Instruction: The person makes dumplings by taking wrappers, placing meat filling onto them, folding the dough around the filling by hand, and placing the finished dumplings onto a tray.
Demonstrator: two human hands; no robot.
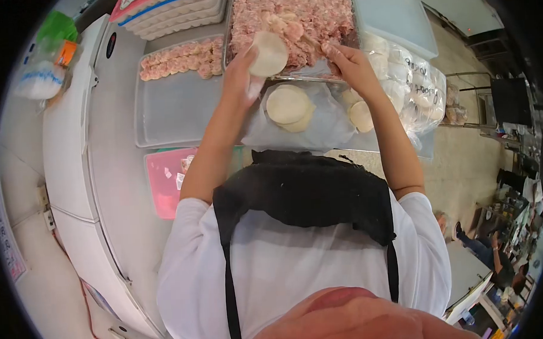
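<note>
On my left hand (pixel 242 72) lies a round pale dough wrapper (pixel 270 55), held at the near left edge of the meat tray. My right hand (pixel 347 64) is closed at the tray's right side, over the minced meat (pixel 290 16); its fingers are pinched round a thin tool that is mostly hidden. A stack of round wrappers (pixel 289 106) rests on a white plastic sheet (pixel 332 122) in front of me. More wrappers (pixel 360 115) lie to the right, below my right wrist.
At the left, a tray (pixel 174 116) holds rows of filled dumplings (pixel 187 60). Behind it are stacked egg-carton-like trays (pixel 176 14). Bagged wrapper stacks (pixel 415 90) stand at the right beside a clear lid (pixel 396 19). A pink tray (pixel 161 191) sits nearer; a person (pixel 496 257) is far right.
</note>
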